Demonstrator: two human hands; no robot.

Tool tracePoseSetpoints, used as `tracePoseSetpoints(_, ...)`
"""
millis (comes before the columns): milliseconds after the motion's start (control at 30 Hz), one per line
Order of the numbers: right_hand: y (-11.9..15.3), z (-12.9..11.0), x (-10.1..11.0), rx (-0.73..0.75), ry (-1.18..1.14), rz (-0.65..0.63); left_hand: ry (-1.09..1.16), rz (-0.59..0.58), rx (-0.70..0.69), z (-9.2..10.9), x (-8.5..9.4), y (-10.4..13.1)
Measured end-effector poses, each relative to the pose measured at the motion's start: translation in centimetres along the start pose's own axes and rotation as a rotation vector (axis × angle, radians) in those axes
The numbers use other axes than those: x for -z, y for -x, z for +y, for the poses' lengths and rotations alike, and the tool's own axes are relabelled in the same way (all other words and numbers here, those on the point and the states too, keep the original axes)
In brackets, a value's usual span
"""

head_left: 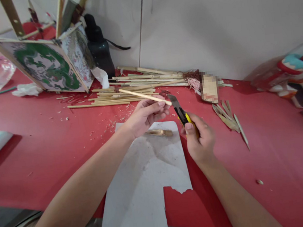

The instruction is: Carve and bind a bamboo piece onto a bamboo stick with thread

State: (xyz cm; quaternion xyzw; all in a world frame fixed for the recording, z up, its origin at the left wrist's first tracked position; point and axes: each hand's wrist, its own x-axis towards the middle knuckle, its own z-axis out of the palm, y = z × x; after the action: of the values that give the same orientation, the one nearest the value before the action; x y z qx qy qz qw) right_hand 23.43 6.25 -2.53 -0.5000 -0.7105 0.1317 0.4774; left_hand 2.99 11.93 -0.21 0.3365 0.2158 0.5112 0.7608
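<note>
A thin bamboo stick (141,95) is pinched in my left hand (147,114), its near end poking out toward the right and its dark-tipped far end pointing up and left. My right hand (199,137) is closed around a yellow and black utility knife (180,112). The knife's blade is out and stands close to the stick's near end; whether they touch I cannot tell. Below both hands lies a torn sheet of white paper (144,176). A short piece of bamboo (160,132) rests on the paper, partly behind my left hand.
Bamboo sticks (111,98) lie along the wall, with shavings scattered in front. A dragon-painted box (44,65) holding tools and a black bottle (100,50) stand at back left. Bamboo scraps (227,116), a phone (301,94) and a clear cup (273,74) are on the right.
</note>
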Motion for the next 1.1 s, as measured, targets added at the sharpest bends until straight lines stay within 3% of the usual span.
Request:
tracePoseSetpoints(367, 0.2, -1.6, -1.1, -0.399, -0.589, -0.056, -0.096, 0.067, -0.18, -0.3, 0.3, -0.1)
tracePoseSetpoints(600, 0.3, -1.4, -1.6, -0.628, -0.72, -0.122, -0.329, 0.281, -0.339, -1.3, 0.7, -1.0)
tracePoseSetpoints(700, 0.3, -1.7, -1.5, -0.663, -0.781, -0.204, -0.382, 0.358, -0.363, -1.7, 0.8, -1.4)
tracePoseSetpoints(833, 0.4, -2.2, -1.3, -0.668, -0.855, -0.272, -0.434, 0.371, -0.389, -2.1, 0.9, -1.6)
tracePoseSetpoints(1100, -0.1, -2.6, -1.1, -0.742, -0.975, -0.242, -0.583, 0.365, -0.48, -2.4, 1.2, -1.4)
